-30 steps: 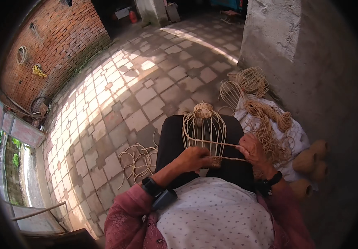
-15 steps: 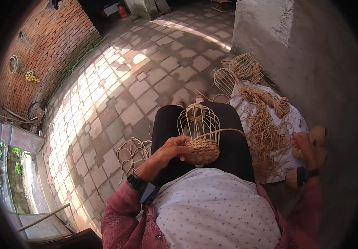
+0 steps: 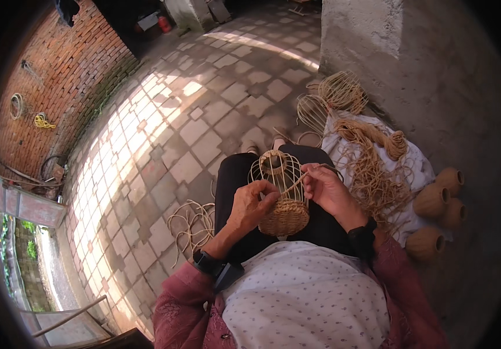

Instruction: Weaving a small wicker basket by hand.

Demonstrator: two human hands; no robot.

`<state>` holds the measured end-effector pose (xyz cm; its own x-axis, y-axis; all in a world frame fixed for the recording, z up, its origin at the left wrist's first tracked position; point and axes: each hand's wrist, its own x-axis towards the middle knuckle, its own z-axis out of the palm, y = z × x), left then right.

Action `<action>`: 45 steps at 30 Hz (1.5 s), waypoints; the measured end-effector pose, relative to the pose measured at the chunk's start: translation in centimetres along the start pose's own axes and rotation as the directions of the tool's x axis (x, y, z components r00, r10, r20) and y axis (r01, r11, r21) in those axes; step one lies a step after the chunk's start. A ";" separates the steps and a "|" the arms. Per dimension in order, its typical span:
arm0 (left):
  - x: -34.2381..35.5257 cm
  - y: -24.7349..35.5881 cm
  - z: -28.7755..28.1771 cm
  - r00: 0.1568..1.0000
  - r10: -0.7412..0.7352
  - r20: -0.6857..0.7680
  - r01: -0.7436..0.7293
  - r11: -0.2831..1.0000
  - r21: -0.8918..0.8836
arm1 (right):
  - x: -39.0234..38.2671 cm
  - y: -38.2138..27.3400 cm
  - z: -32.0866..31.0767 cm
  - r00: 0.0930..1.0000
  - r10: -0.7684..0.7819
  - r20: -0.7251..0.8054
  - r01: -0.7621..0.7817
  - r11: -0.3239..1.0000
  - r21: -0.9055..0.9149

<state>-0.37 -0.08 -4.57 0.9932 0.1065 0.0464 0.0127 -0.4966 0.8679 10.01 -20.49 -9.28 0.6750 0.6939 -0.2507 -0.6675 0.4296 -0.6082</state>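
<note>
A small wicker basket [image 3: 284, 218] rests on its side across my thighs, its lower part tightly woven and its bare ribs running away from me to a ring at the far end. At its left edge my left hand [image 3: 255, 202] is closed, thumb and fingers pinching near the ribs where the weaving strand begins. My right hand [image 3: 327, 189] pinches the tan twisted cord [image 3: 294, 185] between thumb and forefinger, right of the ribs. Between the two hands the cord slants across the front of the ribs. What lies within my left fingertips is partly hidden.
To my right a white cloth [image 3: 422, 171] bears a tangled heap of cord [image 3: 375, 174]. Several round woven pots [image 3: 432, 200] stand beyond it. Open rib frames [image 3: 343, 93] lie by the wall. Loose strands [image 3: 191, 227] lie on the paving at my left.
My right hand has come from beside the pots to the basket and now grips the cord. My left hand has shifted slightly up along the ribs.
</note>
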 end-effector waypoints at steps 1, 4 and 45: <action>0.2 0.0 0.2 1.000 -0.003 -0.004 0.003 1.000 0.002 | 1.0 -0.3 0.0 1.000 -0.016 -0.005 0.015 0.996 -0.087; 0.9 0.4 0.6 0.998 -0.063 -0.005 0.063 0.990 0.127 | 3.8 -1.4 1.6 0.999 -0.044 0.001 0.042 0.939 -0.340; 1.9 3.7 2.7 0.951 0.079 0.298 -0.218 0.855 0.470 | 6.6 0.2 -0.2 0.944 -0.321 -0.077 -0.020 0.177 -0.984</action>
<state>1.85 -4.04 -2.66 0.9803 -0.1945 -0.0350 -0.1513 -0.8528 0.4998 14.44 -15.97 -11.22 0.8756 0.4728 -0.0993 0.1777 -0.5063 -0.8438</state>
